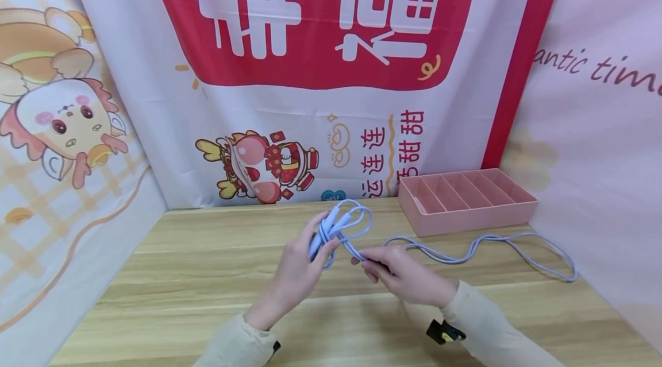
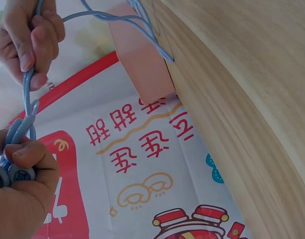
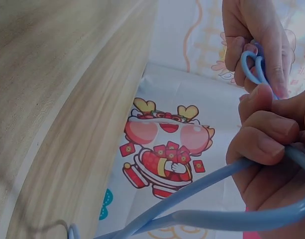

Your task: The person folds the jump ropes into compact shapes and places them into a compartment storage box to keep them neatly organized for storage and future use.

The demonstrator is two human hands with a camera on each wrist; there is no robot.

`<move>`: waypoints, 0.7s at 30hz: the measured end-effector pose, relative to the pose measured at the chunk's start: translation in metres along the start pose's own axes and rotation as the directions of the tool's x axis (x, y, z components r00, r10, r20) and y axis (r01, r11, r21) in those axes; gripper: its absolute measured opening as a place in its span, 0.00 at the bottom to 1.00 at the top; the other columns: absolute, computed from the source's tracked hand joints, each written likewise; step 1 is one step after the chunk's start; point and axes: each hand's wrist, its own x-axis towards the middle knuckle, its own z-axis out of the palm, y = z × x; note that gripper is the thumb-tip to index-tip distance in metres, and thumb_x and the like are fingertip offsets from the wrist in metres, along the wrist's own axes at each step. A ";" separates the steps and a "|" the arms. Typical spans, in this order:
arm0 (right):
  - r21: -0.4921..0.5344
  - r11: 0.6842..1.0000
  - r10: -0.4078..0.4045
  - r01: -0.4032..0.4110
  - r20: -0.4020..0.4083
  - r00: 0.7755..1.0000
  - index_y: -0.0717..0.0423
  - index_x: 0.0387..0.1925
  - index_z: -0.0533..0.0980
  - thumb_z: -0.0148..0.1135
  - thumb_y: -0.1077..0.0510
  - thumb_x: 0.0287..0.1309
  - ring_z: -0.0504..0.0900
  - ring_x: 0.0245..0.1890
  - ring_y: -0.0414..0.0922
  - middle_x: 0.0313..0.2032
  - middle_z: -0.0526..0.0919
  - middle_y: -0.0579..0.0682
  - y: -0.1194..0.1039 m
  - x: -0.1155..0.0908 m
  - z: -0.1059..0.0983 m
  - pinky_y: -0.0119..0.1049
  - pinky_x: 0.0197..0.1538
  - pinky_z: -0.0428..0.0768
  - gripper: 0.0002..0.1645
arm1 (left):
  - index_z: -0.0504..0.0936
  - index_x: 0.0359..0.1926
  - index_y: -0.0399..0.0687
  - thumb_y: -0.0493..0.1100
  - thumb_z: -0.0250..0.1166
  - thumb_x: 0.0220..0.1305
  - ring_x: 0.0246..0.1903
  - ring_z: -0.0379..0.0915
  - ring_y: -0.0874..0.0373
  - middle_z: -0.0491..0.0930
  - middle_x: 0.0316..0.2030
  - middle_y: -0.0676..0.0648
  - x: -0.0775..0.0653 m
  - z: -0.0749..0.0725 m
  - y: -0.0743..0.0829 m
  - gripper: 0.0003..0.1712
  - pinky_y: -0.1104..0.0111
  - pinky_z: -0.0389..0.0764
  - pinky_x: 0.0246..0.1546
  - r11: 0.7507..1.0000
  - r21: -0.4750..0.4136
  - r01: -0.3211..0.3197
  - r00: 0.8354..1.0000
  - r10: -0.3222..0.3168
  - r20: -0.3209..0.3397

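Far right on the bench, just before the back banner, stands a divided box. In front of it lies a length of rope — left of that, the right fingers, then the left fingers around the handles.

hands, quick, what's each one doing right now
Left hand: closed, holding the blue handles with cord wound round them.
Right hand: closed, holding the cord.
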 end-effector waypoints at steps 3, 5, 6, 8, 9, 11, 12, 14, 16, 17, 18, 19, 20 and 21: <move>-0.024 0.999 -0.024 0.024 0.002 1.000 0.54 0.46 0.78 0.49 0.66 0.73 0.71 0.23 0.34 0.23 0.73 0.41 0.000 -0.001 0.001 0.29 0.28 0.75 0.12 | 0.66 0.70 0.48 0.42 0.61 0.70 0.24 0.73 0.63 0.79 0.32 0.56 0.000 0.003 -0.003 0.30 0.69 0.78 0.22 0.999 0.041 -0.027 0.999 0.026 0.019; -0.035 0.999 -0.031 0.031 0.004 1.000 0.54 0.46 0.78 0.49 0.67 0.72 0.70 0.23 0.33 0.23 0.73 0.40 0.000 -0.001 0.002 0.28 0.28 0.75 0.12 | 0.67 0.69 0.47 0.41 0.62 0.70 0.23 0.72 0.64 0.77 0.31 0.57 0.000 0.004 -0.005 0.29 0.71 0.77 0.21 0.996 0.073 -0.047 0.999 0.045 0.031; -0.040 0.999 -0.033 0.033 0.005 0.999 0.54 0.45 0.78 0.49 0.67 0.72 0.70 0.23 0.33 0.23 0.73 0.40 0.001 -0.001 0.002 0.28 0.28 0.75 0.12 | 0.67 0.68 0.46 0.40 0.62 0.69 0.22 0.71 0.64 0.76 0.29 0.57 0.000 0.005 -0.005 0.28 0.71 0.77 0.20 0.993 0.093 -0.065 0.997 0.062 0.035; -0.058 0.997 -0.041 0.041 0.009 0.999 0.54 0.44 0.78 0.50 0.67 0.72 0.69 0.23 0.32 0.23 0.73 0.41 0.001 -0.002 0.002 0.27 0.28 0.74 0.12 | 0.69 0.67 0.45 0.40 0.63 0.69 0.21 0.70 0.65 0.76 0.28 0.57 0.000 0.005 -0.006 0.28 0.72 0.76 0.20 0.983 0.149 -0.103 0.994 0.098 0.046; -0.067 0.997 -0.044 0.045 0.012 0.999 0.54 0.44 0.78 0.50 0.67 0.72 0.69 0.23 0.31 0.23 0.73 0.41 0.002 -0.002 0.002 0.27 0.27 0.74 0.11 | 0.69 0.66 0.44 0.40 0.63 0.68 0.21 0.69 0.65 0.76 0.28 0.56 0.000 0.006 -0.006 0.27 0.73 0.75 0.21 0.976 0.178 -0.124 0.992 0.116 0.053; -0.083 0.995 -0.048 0.050 0.022 0.999 0.54 0.44 0.78 0.50 0.67 0.72 0.69 0.22 0.31 0.22 0.73 0.43 0.002 -0.001 0.001 0.26 0.27 0.74 0.11 | 0.70 0.65 0.41 0.40 0.64 0.67 0.22 0.69 0.65 0.78 0.30 0.54 -0.001 0.006 -0.007 0.27 0.74 0.75 0.22 0.956 0.239 -0.167 0.986 0.154 0.071; -0.093 0.994 -0.050 0.053 0.026 0.998 0.54 0.43 0.78 0.50 0.67 0.72 0.68 0.22 0.31 0.22 0.74 0.43 0.001 -0.001 0.001 0.26 0.27 0.74 0.11 | 0.70 0.64 0.41 0.40 0.65 0.67 0.23 0.70 0.65 0.80 0.31 0.53 -0.001 0.006 -0.007 0.27 0.74 0.76 0.23 0.946 0.265 -0.185 0.982 0.169 0.082; -0.109 0.992 -0.054 0.058 0.034 0.998 0.54 0.43 0.78 0.51 0.67 0.71 0.68 0.22 0.30 0.22 0.73 0.42 0.001 -0.001 0.000 0.25 0.26 0.73 0.11 | 0.71 0.63 0.39 0.40 0.65 0.67 0.26 0.73 0.65 0.82 0.35 0.50 -0.001 0.006 -0.008 0.26 0.75 0.77 0.26 0.926 0.309 -0.218 0.975 0.191 0.114; -0.124 0.990 -0.063 0.067 0.036 0.997 0.54 0.42 0.78 0.51 0.68 0.71 0.68 0.22 0.30 0.22 0.72 0.40 0.001 -0.001 -0.001 0.25 0.26 0.72 0.11 | 0.71 0.62 0.39 0.41 0.65 0.67 0.28 0.74 0.65 0.83 0.37 0.49 -0.001 0.006 -0.009 0.25 0.75 0.78 0.28 0.911 0.335 -0.241 0.968 0.200 0.154; -0.130 0.989 -0.068 0.072 0.035 0.997 0.53 0.41 0.78 0.51 0.68 0.71 0.67 0.22 0.30 0.22 0.71 0.39 0.001 -0.001 -0.001 0.25 0.26 0.72 0.10 | 0.71 0.62 0.38 0.41 0.65 0.67 0.29 0.75 0.64 0.83 0.37 0.48 -0.002 0.006 -0.009 0.26 0.75 0.78 0.28 0.905 0.344 -0.249 0.964 0.199 0.175; -0.138 0.987 -0.074 0.078 0.033 0.997 0.53 0.40 0.77 0.52 0.68 0.70 0.67 0.22 0.30 0.22 0.71 0.39 0.000 -0.001 -0.001 0.25 0.26 0.72 0.10 | 0.71 0.63 0.37 0.42 0.65 0.67 0.30 0.76 0.64 0.83 0.37 0.48 -0.002 0.006 -0.009 0.27 0.74 0.79 0.29 0.898 0.357 -0.258 0.960 0.199 0.194; -0.147 0.986 -0.080 0.084 0.032 0.996 0.53 0.39 0.77 0.53 0.68 0.70 0.67 0.22 0.30 0.22 0.71 0.38 0.000 -0.001 -0.001 0.25 0.26 0.72 0.10 | 0.71 0.63 0.37 0.42 0.64 0.67 0.31 0.77 0.64 0.83 0.38 0.47 -0.003 0.006 -0.010 0.27 0.74 0.80 0.30 0.889 0.371 -0.267 0.956 0.198 0.215; -0.156 0.984 -0.085 0.088 0.031 0.996 0.52 0.38 0.76 0.53 0.68 0.70 0.67 0.22 0.30 0.22 0.70 0.38 0.000 -0.001 -0.001 0.25 0.27 0.71 0.09 | 0.70 0.64 0.36 0.43 0.64 0.68 0.31 0.77 0.63 0.83 0.37 0.47 -0.004 0.006 -0.010 0.28 0.74 0.80 0.30 0.884 0.379 -0.272 0.953 0.194 0.232; -0.160 0.983 -0.087 0.091 0.032 0.996 0.53 0.37 0.76 0.54 0.68 0.69 0.67 0.23 0.31 0.23 0.71 0.38 0.000 -0.001 -0.001 0.25 0.27 0.72 0.09 | 0.70 0.65 0.36 0.44 0.64 0.68 0.31 0.77 0.62 0.83 0.37 0.47 -0.005 0.006 -0.011 0.29 0.73 0.80 0.30 0.879 0.388 -0.278 0.950 0.192 0.246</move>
